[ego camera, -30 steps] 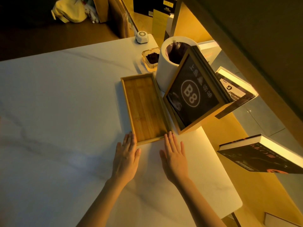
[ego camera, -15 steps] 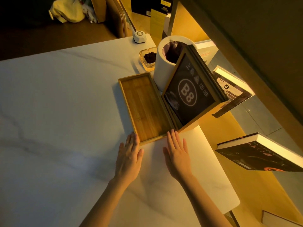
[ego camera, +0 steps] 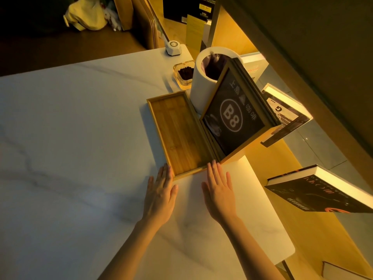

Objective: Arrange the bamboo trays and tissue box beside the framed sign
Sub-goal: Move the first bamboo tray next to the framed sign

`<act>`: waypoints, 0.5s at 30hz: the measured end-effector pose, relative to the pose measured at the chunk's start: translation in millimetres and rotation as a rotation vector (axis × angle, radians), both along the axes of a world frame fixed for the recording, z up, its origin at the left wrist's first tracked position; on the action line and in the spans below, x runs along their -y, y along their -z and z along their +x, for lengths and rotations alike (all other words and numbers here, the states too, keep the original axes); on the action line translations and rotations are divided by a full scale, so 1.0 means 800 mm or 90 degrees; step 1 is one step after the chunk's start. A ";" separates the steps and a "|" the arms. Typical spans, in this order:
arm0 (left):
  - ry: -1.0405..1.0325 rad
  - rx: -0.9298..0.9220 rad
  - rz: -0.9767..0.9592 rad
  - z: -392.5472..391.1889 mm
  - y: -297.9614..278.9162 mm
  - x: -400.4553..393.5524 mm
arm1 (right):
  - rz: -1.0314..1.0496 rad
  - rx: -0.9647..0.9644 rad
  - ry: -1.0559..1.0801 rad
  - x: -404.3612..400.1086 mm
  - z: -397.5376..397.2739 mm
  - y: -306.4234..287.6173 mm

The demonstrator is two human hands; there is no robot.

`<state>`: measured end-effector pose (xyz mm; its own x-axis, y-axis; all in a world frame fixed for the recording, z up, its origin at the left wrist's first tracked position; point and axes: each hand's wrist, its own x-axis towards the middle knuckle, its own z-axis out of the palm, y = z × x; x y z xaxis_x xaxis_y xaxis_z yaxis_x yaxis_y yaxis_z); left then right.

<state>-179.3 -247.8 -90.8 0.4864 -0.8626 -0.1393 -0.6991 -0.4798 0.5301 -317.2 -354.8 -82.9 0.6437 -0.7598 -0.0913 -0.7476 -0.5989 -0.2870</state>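
A long bamboo tray (ego camera: 177,132) lies flat on the white marble table (ego camera: 70,148), its right side tight against the framed sign (ego camera: 234,116), a dark panel marked B8 in a wooden frame. Behind the sign stands a white cylindrical tissue holder (ego camera: 203,85) with a dark opening on top. My left hand (ego camera: 160,194) lies flat, fingertips at the tray's near left corner. My right hand (ego camera: 219,190) lies flat too, fingertips at the tray's near right corner below the sign. Both hands hold nothing.
A glass ashtray (ego camera: 184,74) with dark contents sits behind the tray. A small white device (ego camera: 173,48) stands at the table's far corner. Books (ego camera: 323,193) float on the wall shelf to the right, past the table's right edge.
The view has shifted slightly. Both hands stay flat at the tray's near end, and the tray sits close against the sign as before.
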 end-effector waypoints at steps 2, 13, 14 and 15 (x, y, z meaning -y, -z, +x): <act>0.001 0.008 0.000 0.000 0.000 0.000 | -0.006 -0.002 -0.002 0.000 0.000 -0.001; 0.031 -0.032 0.040 0.009 -0.016 0.003 | 0.027 -0.017 -0.009 -0.005 0.005 -0.010; 0.033 -0.034 0.044 0.010 -0.018 0.004 | 0.033 -0.026 -0.011 -0.006 0.006 -0.012; 0.036 -0.035 0.048 0.010 -0.019 0.004 | 0.044 -0.036 -0.011 -0.006 0.007 -0.013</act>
